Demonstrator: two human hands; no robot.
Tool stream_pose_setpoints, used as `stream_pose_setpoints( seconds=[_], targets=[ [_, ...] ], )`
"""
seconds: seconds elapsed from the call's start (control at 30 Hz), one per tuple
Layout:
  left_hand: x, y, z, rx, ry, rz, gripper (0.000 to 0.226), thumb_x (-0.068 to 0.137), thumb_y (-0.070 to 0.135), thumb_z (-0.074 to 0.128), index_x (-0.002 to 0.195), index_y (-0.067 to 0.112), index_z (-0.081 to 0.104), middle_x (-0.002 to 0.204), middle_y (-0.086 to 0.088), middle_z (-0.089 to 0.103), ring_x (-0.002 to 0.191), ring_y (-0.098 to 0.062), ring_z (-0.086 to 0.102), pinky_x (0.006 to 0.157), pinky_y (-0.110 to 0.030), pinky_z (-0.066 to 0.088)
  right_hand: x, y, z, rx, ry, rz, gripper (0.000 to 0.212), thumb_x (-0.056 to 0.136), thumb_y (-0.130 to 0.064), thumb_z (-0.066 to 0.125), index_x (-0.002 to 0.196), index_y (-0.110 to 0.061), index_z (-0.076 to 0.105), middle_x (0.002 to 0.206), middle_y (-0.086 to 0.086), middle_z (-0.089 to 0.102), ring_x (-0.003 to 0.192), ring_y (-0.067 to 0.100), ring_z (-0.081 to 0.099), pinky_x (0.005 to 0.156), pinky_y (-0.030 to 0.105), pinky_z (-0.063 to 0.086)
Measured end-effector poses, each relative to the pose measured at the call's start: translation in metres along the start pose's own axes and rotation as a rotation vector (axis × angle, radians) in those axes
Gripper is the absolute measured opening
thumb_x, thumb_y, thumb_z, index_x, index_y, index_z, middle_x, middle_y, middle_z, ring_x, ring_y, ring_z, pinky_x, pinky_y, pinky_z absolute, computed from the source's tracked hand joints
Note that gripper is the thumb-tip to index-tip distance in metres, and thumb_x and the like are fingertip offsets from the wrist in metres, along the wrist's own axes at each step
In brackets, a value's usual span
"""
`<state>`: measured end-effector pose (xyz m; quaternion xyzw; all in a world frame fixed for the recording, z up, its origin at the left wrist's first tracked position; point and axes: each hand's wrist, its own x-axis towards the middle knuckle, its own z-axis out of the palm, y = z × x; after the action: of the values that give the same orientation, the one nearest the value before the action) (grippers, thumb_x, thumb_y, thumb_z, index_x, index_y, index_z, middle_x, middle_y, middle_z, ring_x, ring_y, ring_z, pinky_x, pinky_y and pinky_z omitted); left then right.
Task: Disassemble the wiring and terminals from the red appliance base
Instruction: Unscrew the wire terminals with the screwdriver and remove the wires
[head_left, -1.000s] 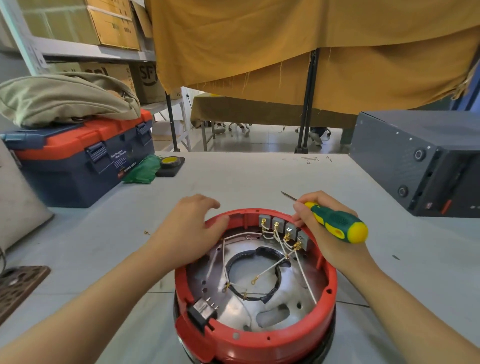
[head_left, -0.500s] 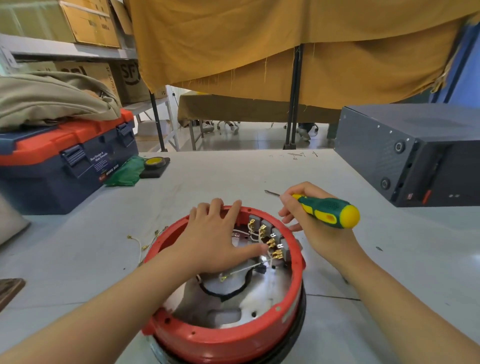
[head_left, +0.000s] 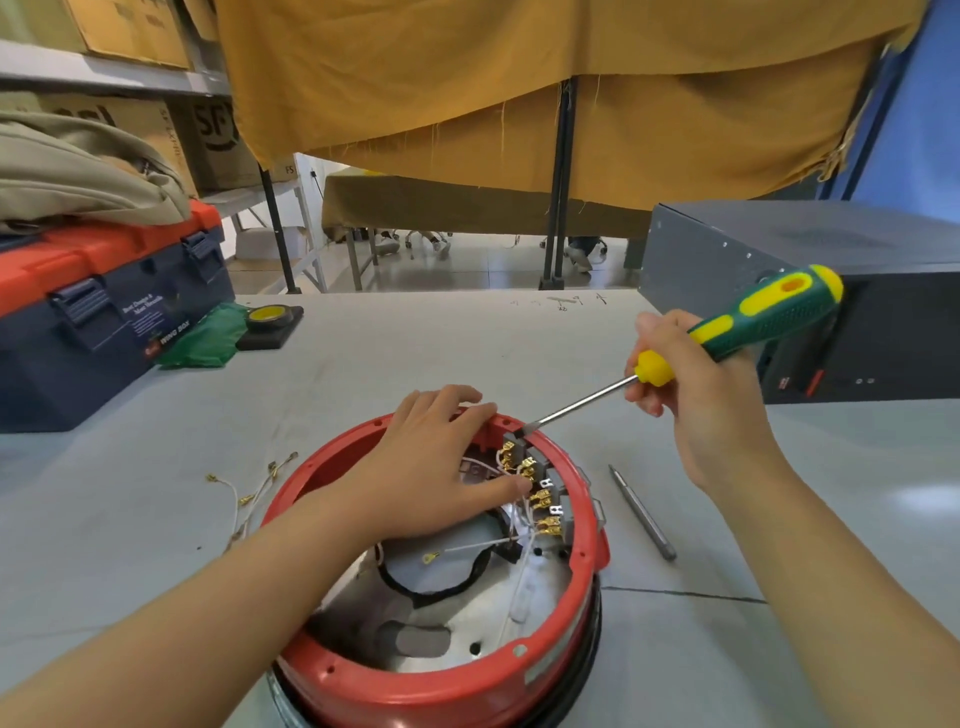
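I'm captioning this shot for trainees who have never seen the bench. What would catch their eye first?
The red base at bottom centre, open, with gold terminals and white wires along its right inner wall. The right hand grips a green-and-yellow screwdriver with its tip at the topmost terminal block, while the left hand rests inside the base beside the terminals. Behind, a mustard cloth hangs across the top.
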<state>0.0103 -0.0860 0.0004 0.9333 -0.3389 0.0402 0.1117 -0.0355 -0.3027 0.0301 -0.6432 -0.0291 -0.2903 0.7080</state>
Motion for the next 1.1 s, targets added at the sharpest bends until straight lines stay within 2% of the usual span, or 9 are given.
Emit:
stream_pose_setpoints(
  seconds=[0.1,0.23,0.43,0.6,0.67,0.77,0.93,1.1],
  targets=[
    [-0.001,-0.001,0.0,-0.035,-0.03,0.012,0.097,0.068,0.083,0.027,0.147,0.027,0.023,0.148,0.01,0.022,0.136,-0.014,0.018,0.114,-0.033,0.015,0.002,-0.005,-0.005,-0.063,-0.035,-0.024,0.026,0.078,-0.031,0.063,0.062,-0.014,0.052,0.053,-0.002,0.055,0.044,0.013,0.054,0.039,0.018,0.037],
    [-0.003,-0.003,-0.002,-0.066,-0.037,0.024,0.095,0.07,0.079,0.029,0.148,0.026,0.022,0.148,0.008,0.025,0.135,-0.012,0.02,0.114,-0.031,0.015,0.005,-0.013,-0.006,-0.125,-0.111,-0.071,0.023,0.079,-0.026,0.062,0.061,-0.012,0.055,0.053,-0.001,0.055,0.041,0.014,0.051,0.038,0.017,0.035],
    [-0.003,-0.005,-0.002,-0.081,-0.046,0.057,0.076,0.081,0.07,0.043,0.146,0.036,0.022,0.147,0.009,0.026,0.135,-0.012,0.02,0.114,-0.033,0.016,0.004,-0.022,-0.002,-0.201,-0.194,-0.089,0.022,0.079,-0.023,0.06,0.064,-0.008,0.053,0.054,-0.004,0.056,0.04,0.013,0.052,0.037,0.016,0.035],
    [-0.003,-0.005,-0.002,-0.073,-0.05,0.061,0.073,0.082,0.068,0.044,0.145,0.039,0.022,0.149,0.009,0.025,0.137,-0.012,0.018,0.114,-0.033,0.015,0.0,-0.023,0.0,-0.244,-0.191,-0.134,0.027,0.09,-0.009,0.061,0.065,-0.005,0.052,0.055,0.004,0.053,0.041,0.011,0.052,0.039,0.015,0.036],
    [-0.003,-0.005,-0.002,-0.075,-0.048,0.063,0.073,0.082,0.067,0.045,0.145,0.038,0.022,0.149,0.009,0.024,0.137,-0.012,0.018,0.114,-0.034,0.015,-0.002,-0.024,0.003,-0.266,-0.174,-0.162,0.029,0.088,-0.012,0.063,0.063,-0.004,0.052,0.054,0.008,0.052,0.041,0.012,0.053,0.04,0.015,0.037],
    [-0.004,-0.005,-0.003,-0.075,-0.042,0.072,0.073,0.082,0.067,0.045,0.145,0.038,0.023,0.149,0.009,0.024,0.137,-0.012,0.018,0.113,-0.033,0.014,-0.005,-0.027,0.008,-0.32,-0.195,-0.199,0.027,0.083,-0.021,0.061,0.062,-0.006,0.054,0.049,-0.001,0.052,0.041,0.011,0.053,0.042,0.014,0.038],
    [-0.003,-0.004,-0.002,-0.071,-0.03,0.078,0.072,0.083,0.066,0.046,0.146,0.038,0.023,0.15,0.01,0.024,0.137,-0.012,0.017,0.114,-0.033,0.013,-0.006,-0.032,0.016,-0.43,-0.229,-0.253,0.031,0.09,-0.009,0.06,0.06,-0.003,0.052,0.044,-0.003,0.05,0.04,0.006,0.05,0.046,0.008,0.037],
    [-0.003,-0.005,-0.002,-0.064,-0.031,0.08,0.073,0.083,0.066,0.045,0.146,0.039,0.022,0.15,0.01,0.023,0.137,-0.011,0.017,0.113,-0.032,0.012,-0.002,-0.032,0.019,-0.444,-0.213,-0.245,0.031,0.089,-0.01,0.059,0.06,-0.002,0.049,0.045,-0.003,0.049,0.039,0.007,0.05,0.045,0.009,0.037]
  ],
)
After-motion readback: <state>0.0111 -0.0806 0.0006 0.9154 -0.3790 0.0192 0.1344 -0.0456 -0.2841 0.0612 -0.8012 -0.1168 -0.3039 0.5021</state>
